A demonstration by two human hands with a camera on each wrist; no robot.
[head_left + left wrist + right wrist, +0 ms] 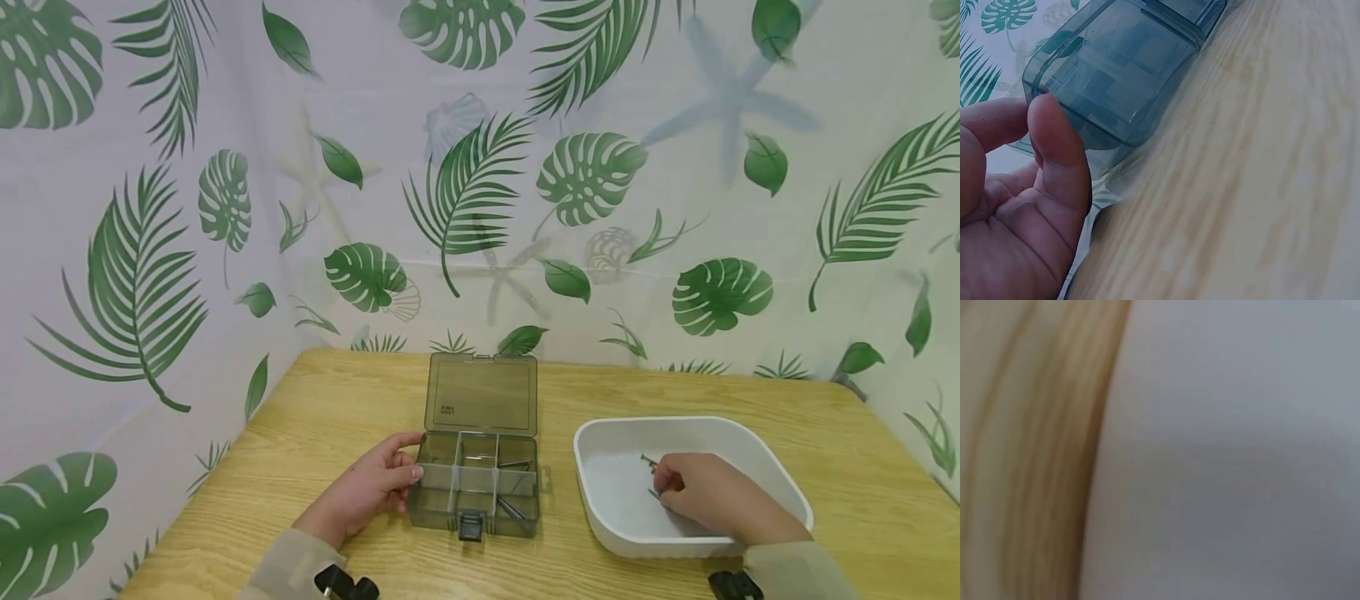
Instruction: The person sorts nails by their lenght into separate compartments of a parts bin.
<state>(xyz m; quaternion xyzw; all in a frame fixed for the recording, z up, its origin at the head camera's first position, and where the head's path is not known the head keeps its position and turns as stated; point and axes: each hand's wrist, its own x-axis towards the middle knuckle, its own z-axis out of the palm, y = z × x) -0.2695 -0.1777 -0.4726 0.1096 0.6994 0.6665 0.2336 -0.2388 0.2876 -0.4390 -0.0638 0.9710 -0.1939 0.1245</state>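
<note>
A smoky, see-through compartment box (472,492) stands on the table with its lid (482,393) raised. Thin, dark metal pieces like nails or screws (513,507) lie in its right-hand compartments. My left hand (378,483) grips the box's left side; in the left wrist view the thumb presses on the clear wall (1116,94). Inside the white tray (615,521) my right hand (705,496) reaches down with curled fingers, pinching what looks like a thin screw (654,493). Several small screws (648,461) lie by the fingertips, partly hidden. The right wrist view has only the tray's wall (1222,456), blurred.
The wooden table (337,400) carries the box at the middle and the tray to its right. A leaf-patterned cloth (480,317) hangs behind and at the sides. Dark wrist cameras (345,582) sit on both sleeves.
</note>
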